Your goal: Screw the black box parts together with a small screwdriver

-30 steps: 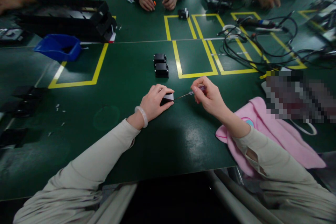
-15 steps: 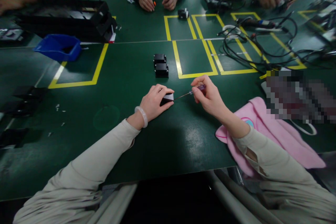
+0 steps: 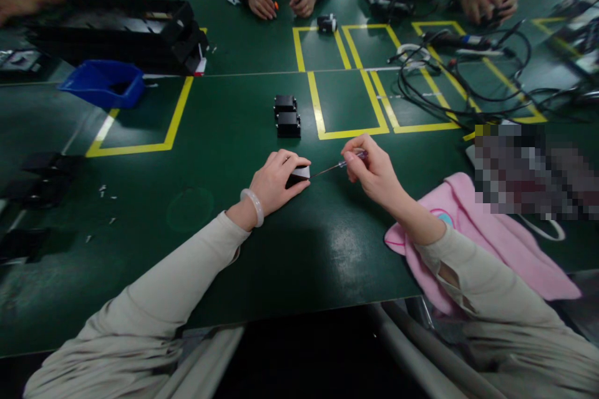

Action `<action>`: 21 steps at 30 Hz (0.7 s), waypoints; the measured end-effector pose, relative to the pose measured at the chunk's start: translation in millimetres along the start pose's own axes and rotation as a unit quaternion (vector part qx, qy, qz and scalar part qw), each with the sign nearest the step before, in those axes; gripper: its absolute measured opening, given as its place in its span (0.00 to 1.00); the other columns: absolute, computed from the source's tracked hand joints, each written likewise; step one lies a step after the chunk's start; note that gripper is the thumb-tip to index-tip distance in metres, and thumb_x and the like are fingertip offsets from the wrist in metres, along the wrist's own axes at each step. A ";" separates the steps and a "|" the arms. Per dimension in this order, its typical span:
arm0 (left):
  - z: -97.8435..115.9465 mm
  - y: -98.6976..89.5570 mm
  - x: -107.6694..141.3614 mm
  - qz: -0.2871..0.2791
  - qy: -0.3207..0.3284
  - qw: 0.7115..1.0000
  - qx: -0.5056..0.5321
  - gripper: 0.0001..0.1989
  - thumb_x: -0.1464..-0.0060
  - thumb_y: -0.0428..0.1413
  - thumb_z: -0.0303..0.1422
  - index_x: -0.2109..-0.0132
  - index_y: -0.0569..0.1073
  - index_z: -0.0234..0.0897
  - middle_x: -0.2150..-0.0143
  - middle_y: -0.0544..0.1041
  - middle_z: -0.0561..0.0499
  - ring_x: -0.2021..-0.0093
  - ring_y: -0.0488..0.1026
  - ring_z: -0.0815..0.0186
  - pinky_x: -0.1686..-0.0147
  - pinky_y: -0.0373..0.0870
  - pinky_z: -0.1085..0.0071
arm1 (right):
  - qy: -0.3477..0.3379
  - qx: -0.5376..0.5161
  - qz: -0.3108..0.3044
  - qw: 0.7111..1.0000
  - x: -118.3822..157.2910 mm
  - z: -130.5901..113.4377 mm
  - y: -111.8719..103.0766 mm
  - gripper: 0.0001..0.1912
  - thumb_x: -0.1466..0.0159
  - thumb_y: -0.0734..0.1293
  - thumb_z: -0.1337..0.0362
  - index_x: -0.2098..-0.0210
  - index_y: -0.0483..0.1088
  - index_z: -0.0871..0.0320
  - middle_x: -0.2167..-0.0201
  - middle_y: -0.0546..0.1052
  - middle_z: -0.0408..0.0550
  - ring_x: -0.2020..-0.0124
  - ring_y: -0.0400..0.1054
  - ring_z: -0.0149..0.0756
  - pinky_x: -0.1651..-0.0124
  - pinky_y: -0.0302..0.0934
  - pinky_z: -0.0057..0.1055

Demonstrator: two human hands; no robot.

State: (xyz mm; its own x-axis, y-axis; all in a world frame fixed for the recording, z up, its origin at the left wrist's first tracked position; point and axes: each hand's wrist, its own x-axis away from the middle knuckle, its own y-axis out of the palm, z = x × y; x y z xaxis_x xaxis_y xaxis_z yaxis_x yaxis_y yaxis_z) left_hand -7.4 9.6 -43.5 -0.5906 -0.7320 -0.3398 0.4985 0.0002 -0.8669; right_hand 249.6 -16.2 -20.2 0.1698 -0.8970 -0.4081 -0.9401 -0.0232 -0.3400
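My left hand (image 3: pixel 279 182) is closed round a small black block (image 3: pixel 298 174) on the green table (image 3: pixel 322 224), thumb along its near side and fingers over the top. In my right hand (image 3: pixel 367 168) is a screwdriver (image 3: pixel 344 163) with a purplish clear handle, gripped between thumb and fingers. Its thin shaft points left, and the tip is at the right side of the block. Beyond my left hand, two similar black blocks (image 3: pixel 288 124) sit one behind the other.
A pink cloth (image 3: pixel 477 230) lies under my right forearm. Small screws (image 3: pixel 103 190) and black parts (image 3: pixel 44 190) are at the left. Farther back are a blue bin (image 3: pixel 105 84), black trays (image 3: pixel 116 34), coiled cables (image 3: pixel 468 87) and other people's hands.
The fingers of my right hand have shifted slightly on the screwdriver handle. My left hand and the block have stayed in place. At the far right, another person's hands have moved a little left.
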 end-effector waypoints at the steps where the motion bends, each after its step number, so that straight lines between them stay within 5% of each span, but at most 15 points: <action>1: 0.1 -0.2 0.1 0.000 0.000 1.000 -0.001 0.17 0.35 0.62 0.36 0.41 0.73 0.39 0.47 0.75 0.44 0.46 0.72 0.54 0.46 0.74 0.55 | 0.001 0.005 -0.004 1.000 -0.1 -0.4 -0.4 0.10 0.25 0.65 0.56 0.61 0.66 0.53 0.79 0.66 0.35 0.81 0.61 0.26 0.75 0.54 0.28; 9: 0.6 -0.9 -0.3 -0.003 -0.001 1.000 0.002 0.17 0.35 0.61 0.36 0.41 0.72 0.40 0.46 0.75 0.44 0.45 0.72 0.54 0.47 0.74 0.55 | 0.005 -0.022 -0.004 1.000 0.4 1.5 0.5 0.10 0.25 0.65 0.54 0.55 0.66 0.53 0.76 0.68 0.35 0.80 0.64 0.26 0.75 0.58 0.28; 15: -0.6 -0.1 -0.2 0.001 0.003 1.000 0.002 0.17 0.35 0.61 0.36 0.41 0.72 0.39 0.47 0.75 0.44 0.46 0.72 0.54 0.47 0.74 0.55 | 0.010 0.006 -0.009 1.000 -0.4 -0.3 -1.0 0.14 0.25 0.65 0.52 0.63 0.66 0.53 0.80 0.66 0.34 0.83 0.60 0.26 0.76 0.52 0.29; 21: -0.9 0.2 -0.3 -0.003 0.001 1.000 0.001 0.17 0.35 0.61 0.36 0.41 0.72 0.40 0.47 0.75 0.44 0.45 0.72 0.54 0.46 0.74 0.54 | 0.010 -0.021 -0.003 1.000 0.5 0.8 0.3 0.08 0.25 0.65 0.56 0.56 0.66 0.52 0.76 0.68 0.35 0.81 0.63 0.27 0.75 0.56 0.29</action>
State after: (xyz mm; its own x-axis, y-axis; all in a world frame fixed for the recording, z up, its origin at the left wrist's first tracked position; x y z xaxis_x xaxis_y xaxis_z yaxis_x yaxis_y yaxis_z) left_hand -7.8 10.4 -43.9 -0.5941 -0.7309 -0.3358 0.4962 -0.0045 -0.8682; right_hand 249.6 -16.3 -21.2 0.1710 -0.9051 -0.3893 -0.9504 -0.0473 -0.3075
